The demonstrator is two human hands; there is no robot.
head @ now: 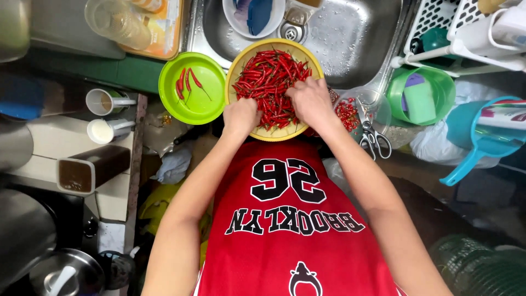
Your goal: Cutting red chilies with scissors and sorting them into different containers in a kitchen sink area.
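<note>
Both hands sorted through the heap of red chillies (268, 77) in the round yellow plastic bowl (236, 68) just before the steel sink (356, 38), the left hand (241, 116) and right hand (309, 101) curled, fingertips pinching pods, and next likely called for carrying 1 to the green plastic bowl (205, 107) left of it.

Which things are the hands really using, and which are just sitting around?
In use:
left hand and right hand, both in the red chillies
yellow bowl holding them
green plate with a few chillies
clear bowl of chilli bits
scissors

Lying about:
two white mugs
blue jug
green tub
white bowl in the sink
</note>
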